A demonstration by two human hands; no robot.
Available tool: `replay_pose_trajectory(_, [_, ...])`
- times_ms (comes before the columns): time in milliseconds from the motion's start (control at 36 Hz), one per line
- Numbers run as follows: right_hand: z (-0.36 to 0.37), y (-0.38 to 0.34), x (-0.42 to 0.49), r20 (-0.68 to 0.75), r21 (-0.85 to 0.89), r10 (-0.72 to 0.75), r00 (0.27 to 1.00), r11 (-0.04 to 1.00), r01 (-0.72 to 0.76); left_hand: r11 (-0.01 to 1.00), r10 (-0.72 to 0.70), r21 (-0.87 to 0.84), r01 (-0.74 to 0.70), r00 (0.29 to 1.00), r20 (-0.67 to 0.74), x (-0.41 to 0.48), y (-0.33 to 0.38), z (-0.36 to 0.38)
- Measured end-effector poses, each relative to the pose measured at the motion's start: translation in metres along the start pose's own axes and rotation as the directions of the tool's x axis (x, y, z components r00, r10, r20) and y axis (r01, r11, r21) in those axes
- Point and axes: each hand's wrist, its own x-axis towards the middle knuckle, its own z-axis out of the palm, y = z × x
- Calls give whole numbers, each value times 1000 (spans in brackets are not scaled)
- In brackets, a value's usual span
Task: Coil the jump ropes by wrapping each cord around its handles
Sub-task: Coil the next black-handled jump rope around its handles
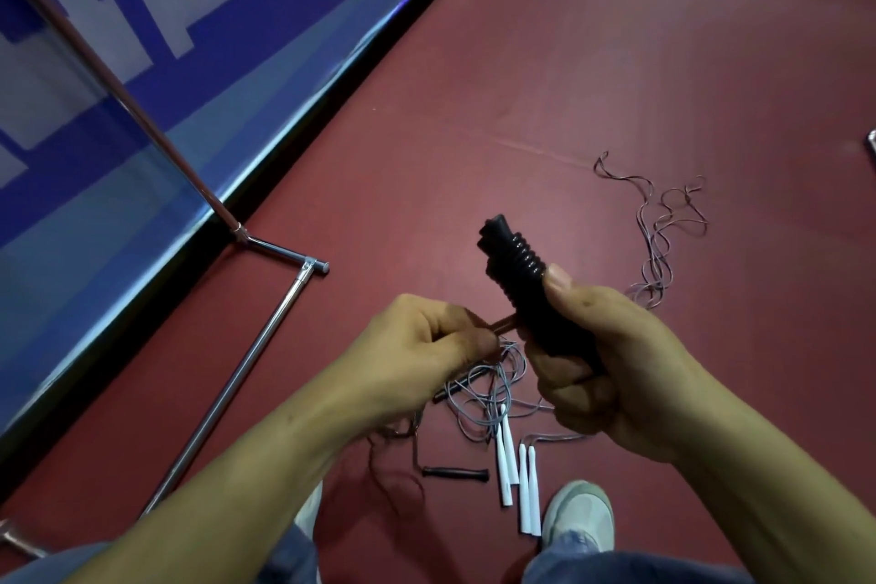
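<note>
Both forearms extended forward, left hand [426, 341] pinching cord [505, 322], right hand [611, 360] fingers [564, 375] curled round black handles [516, 266]

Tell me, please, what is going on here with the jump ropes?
A person is coiling one rope. The right hand grips a pair of black handles, seemingly with turns already wound on, while the left hand pinches the cord beside them. White handles, a lone black handle and tangled grey cords lie uncoiled on the red floor.
</note>
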Motion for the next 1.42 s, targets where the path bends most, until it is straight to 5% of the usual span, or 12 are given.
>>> replay_pose_trajectory(194, [0, 1, -6, 249, -33, 141, 958, 990, -137, 995, 22, -102, 1, 975, 221, -4, 8, -7])
replay_pose_trajectory(389, [-6, 3, 2, 374, -68, 272, 887, 962, -266, 999, 51, 3, -53, 978, 201, -3, 9, -16])
replay_pose_trajectory(750, [-1, 29, 17, 388, 124, 370, 844, 887, -446, 988, 59, -152, -26, 975, 214, 0, 4, -23])
replay_pose_trajectory(861, [-19, 51, 10, 594, 338, 362, 718, 698, -631, 974, 46, -229, 0, 980, 194, 2, 0, -25])
replay_pose_trajectory(944, [-1, 34, 7, 701, 291, 288, 652, 720, -630, 953, 20, -299, 52, 973, 232, 1, -1, -25])
replay_pose_trajectory(1083, [14, 34, 11, 703, 325, 140, 697, 809, -490, 927, -18, -350, 138, 946, 325, 2, -1, -34])
replay_pose_trajectory(1250, [1, 20, 8, 460, 205, 165, 873, 936, -285, 884, -89, -397, 247, 923, 375, 1, 2, -32])
replay_pose_trajectory(1417, [14, 23, 5, 262, 238, 124, 957, 953, -189, 861, -165, -409, 301, 927, 336, 0, 8, -26])
